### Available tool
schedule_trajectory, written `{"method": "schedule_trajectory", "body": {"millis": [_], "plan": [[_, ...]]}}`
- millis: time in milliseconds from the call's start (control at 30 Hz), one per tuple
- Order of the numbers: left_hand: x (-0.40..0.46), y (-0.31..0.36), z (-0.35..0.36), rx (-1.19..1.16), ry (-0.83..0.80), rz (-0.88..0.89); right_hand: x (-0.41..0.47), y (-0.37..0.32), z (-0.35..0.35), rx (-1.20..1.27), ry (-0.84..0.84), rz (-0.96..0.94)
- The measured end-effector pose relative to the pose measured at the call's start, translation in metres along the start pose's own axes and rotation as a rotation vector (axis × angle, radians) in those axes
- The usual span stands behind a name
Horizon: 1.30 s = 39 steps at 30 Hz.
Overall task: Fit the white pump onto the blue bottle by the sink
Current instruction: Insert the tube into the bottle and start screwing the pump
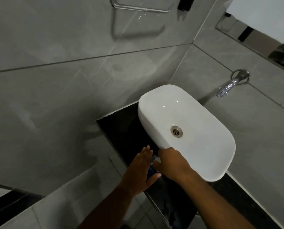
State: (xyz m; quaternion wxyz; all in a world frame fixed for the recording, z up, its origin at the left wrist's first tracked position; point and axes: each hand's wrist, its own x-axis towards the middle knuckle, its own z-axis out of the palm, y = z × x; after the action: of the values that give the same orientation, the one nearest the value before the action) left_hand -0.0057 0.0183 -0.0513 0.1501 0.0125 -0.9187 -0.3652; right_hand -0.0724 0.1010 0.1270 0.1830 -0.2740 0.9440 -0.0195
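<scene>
Most of the blue bottle (pixel 150 171) is hidden between my hands; I see only a narrow strip of blue between my left palm and right fingers. It stands on the dark surface (pixel 121 134) just beside the near left corner of the white sink (pixel 204 162). From the strip, its long axis seems to run roughly upright, tilted toward me in this steep downward view, with the top end pointing up at the camera, though I cannot be certain of the lean.

My right hand (pixel 170 164) covers the bottle's top, fingers curled down around it. A small pale patch showing at my fingertips is likely the white pump (pixel 157 160), but it is blurred and I cannot tell whether it is seated on the neck or which way its spout faces. This hand looks closed on the pump.

My left hand (pixel 140 169) lies flat against the bottle's left side, fingers straight and together, thumb (pixel 155 176) hooked across the front. It braces the bottle rather than wrapping it.

A chrome tap (pixel 229 85) sticks out of the tiled wall beyond the sink.
</scene>
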Motion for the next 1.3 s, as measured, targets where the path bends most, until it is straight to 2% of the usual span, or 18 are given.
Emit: {"method": "schedule_trajectory", "body": {"millis": [133,200,300,500,667,833,933,1000,1200,1300], "plan": [[-0.001,-0.001,0.001,-0.017,0.027,-0.009,0.008,0.006,0.004,0.036,-0.003,-0.007],[-0.001,0.000,0.001,-0.009,0.015,-0.012,0.008,0.011,0.002,0.084,-0.047,-0.057],[-0.001,0.001,0.002,0.008,0.000,-0.023,0.008,0.014,0.004,0.024,-0.055,-0.145],[0.000,0.005,0.000,-0.016,-0.003,-0.040,0.012,0.016,0.010,-0.029,0.034,-0.056],[-0.001,0.006,-0.003,0.010,-0.018,-0.032,0.011,0.019,0.010,0.061,-0.052,-0.197],[0.000,0.004,-0.003,0.007,-0.008,-0.028,0.011,0.019,0.008,-0.071,0.080,-0.047],[0.000,0.003,-0.002,0.020,-0.023,-0.036,0.008,0.021,0.002,0.097,-0.015,-0.134],[0.000,0.003,-0.001,0.035,-0.024,-0.033,0.007,0.023,0.001,0.107,-0.066,-0.197],[0.001,0.004,-0.003,-0.003,0.002,-0.015,0.012,0.021,0.011,0.014,0.065,-0.038],[0.000,0.004,-0.004,-0.015,0.010,-0.006,0.008,0.022,0.009,0.139,0.006,-0.093]]}}
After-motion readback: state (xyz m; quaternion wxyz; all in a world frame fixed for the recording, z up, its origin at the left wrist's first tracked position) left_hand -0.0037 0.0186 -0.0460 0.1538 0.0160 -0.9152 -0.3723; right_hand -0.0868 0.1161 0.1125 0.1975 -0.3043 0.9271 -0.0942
